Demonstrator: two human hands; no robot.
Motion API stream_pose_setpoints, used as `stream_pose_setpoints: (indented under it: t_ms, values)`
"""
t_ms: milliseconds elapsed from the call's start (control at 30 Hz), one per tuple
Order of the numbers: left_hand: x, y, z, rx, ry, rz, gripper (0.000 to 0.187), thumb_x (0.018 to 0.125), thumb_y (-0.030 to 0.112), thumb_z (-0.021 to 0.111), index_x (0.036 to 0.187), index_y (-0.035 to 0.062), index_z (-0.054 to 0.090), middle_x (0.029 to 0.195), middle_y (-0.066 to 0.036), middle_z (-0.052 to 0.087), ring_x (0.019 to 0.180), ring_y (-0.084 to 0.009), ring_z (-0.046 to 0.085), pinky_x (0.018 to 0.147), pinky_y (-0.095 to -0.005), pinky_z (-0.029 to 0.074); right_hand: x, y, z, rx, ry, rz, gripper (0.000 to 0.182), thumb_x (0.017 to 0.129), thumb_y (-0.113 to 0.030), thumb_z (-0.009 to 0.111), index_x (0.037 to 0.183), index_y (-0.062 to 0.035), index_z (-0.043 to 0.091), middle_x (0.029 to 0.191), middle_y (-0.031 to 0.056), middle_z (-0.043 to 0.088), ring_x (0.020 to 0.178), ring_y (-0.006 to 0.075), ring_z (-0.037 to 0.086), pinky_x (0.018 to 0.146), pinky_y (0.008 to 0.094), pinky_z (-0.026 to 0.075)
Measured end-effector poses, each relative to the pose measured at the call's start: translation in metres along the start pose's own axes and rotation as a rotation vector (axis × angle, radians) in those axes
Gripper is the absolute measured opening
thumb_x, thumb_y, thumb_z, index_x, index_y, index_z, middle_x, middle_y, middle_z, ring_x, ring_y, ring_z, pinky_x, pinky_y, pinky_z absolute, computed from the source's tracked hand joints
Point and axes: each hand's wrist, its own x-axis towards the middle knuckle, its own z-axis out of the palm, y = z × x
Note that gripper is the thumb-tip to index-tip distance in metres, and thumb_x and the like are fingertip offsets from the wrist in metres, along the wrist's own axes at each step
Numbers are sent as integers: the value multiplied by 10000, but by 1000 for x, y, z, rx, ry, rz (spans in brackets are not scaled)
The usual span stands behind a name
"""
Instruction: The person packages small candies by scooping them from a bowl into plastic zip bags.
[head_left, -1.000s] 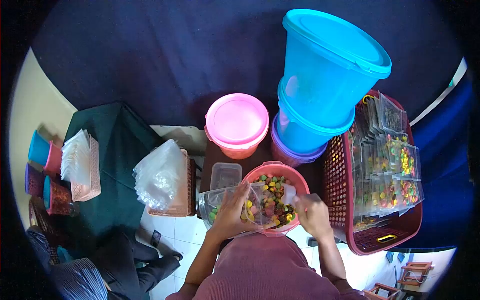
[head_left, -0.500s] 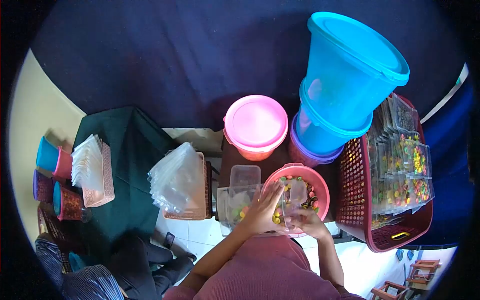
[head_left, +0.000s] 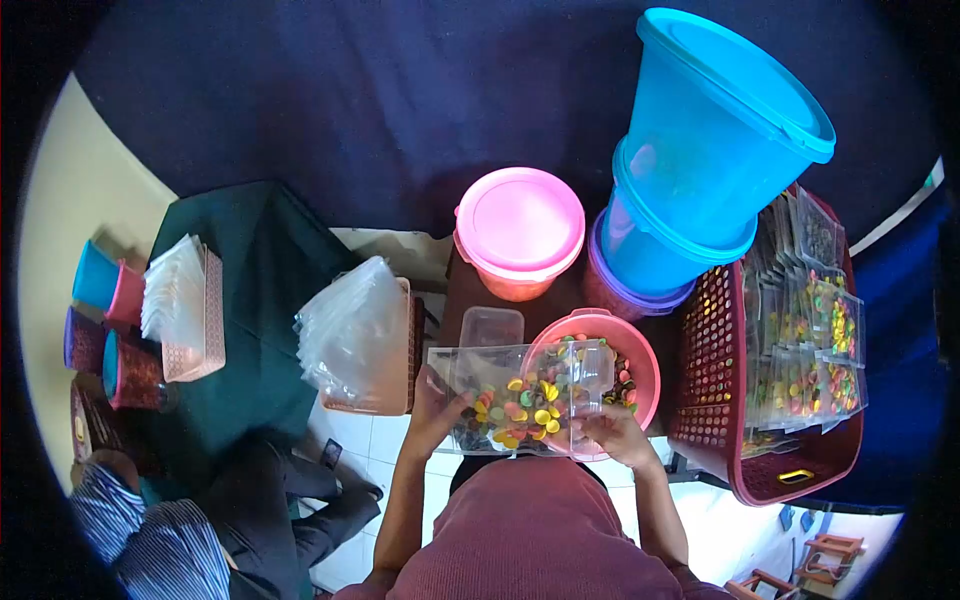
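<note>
A clear plastic bag (head_left: 535, 400) of small round yellow, pink, green and dark pieces is stretched flat between both hands in front of my body. My left hand (head_left: 436, 412) pinches its left edge, with the thumb over the front. At the right end, my right hand (head_left: 618, 436) grips the other edge, fingers partly behind the film. Behind the bag's right part stands a pink tub (head_left: 653, 385) without a lid, holding more of the same pieces. Just beyond the bag lies a clear plastic box (head_left: 492, 326), partly covered by it.
A lidded pink bucket (head_left: 520, 225) and stacked blue buckets (head_left: 715, 130) stand at the back. On the right, a maroon basket (head_left: 705, 400) holds several filled bags. Left are empty bags (head_left: 350, 325) in a basket and a seated person (head_left: 270, 500) beside a green-covered table (head_left: 255, 330).
My left hand has moved left from the bag's middle to its left edge. The bag is now spread flat, its pieces lying across it. The camera view has shifted slightly.
</note>
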Motion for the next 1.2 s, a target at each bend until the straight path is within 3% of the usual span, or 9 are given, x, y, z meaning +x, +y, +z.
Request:
stream_pose_setpoints:
  t_ms: [200,267,333,467,567,667,767,967,1200]
  values:
    - [0,-9,6,-186,59,64,613,690,98,664,1126,-15,248,1065,-132,441,919,-151,487,730,-260,432,6,-7,-2,-96,-65,7,201,767,-38,563,962,7,553,887,57,578,785,103,552,684,233,461]
    - [-3,-11,8,-213,-11,-64,506,675,108,679,1054,2,361,914,-89,516,798,-119,520,652,-237,431,8,-4,-2,-57,-98,67,202,759,-22,559,959,4,554,897,59,576,787,103,552,690,232,459]
    - [-5,-22,7,-315,-46,-221,361,678,114,675,955,24,463,741,-34,560,680,-100,539,620,-234,436,13,6,-3,-200,-120,-58,220,728,24,552,946,-2,557,911,61,570,806,111,547,706,237,455]
    - [-16,-41,-7,-525,-147,-300,475,664,146,681,1049,1,444,857,-62,572,767,-142,560,685,-271,456,12,-5,1,-109,-144,-44,234,697,57,550,923,-7,560,932,64,561,825,119,541,716,244,447]
    - [-22,-44,-6,-774,-262,-245,662,628,194,700,1170,-7,378,1071,-122,506,972,-222,513,836,-344,418,6,-32,11,-81,-132,-77,215,709,54,562,914,-11,556,937,59,557,858,121,530,746,252,429]
    - [-25,-50,8,-1131,-491,-30,817,587,220,718,1271,89,291,1270,-167,302,1161,-324,331,958,-442,279,0,-84,33,-43,-132,-335,175,750,5,568,923,-15,552,969,70,558,914,124,515,805,265,398]
    - [-22,-68,14,-1452,-654,142,789,585,123,697,1263,79,297,1227,-184,353,1122,-330,377,927,-456,319,-6,-110,44,-166,-149,-434,182,749,-1,570,931,-10,551,978,83,563,912,131,524,800,268,406]
    - [-16,-44,6,-1264,-645,-49,675,603,26,677,1191,0,346,1125,-158,448,1019,-299,477,847,-424,412,-9,-126,42,-214,-124,-411,219,744,-14,576,959,-1,542,1013,101,556,896,155,548,764,266,430]
    - [-4,-35,-8,-1153,-605,-156,683,617,9,663,1212,59,330,1142,-162,446,1032,-285,473,859,-418,407,-6,-127,29,-425,84,-527,230,776,-95,530,977,16,535,1050,148,519,1029,197,468,835,315,383]
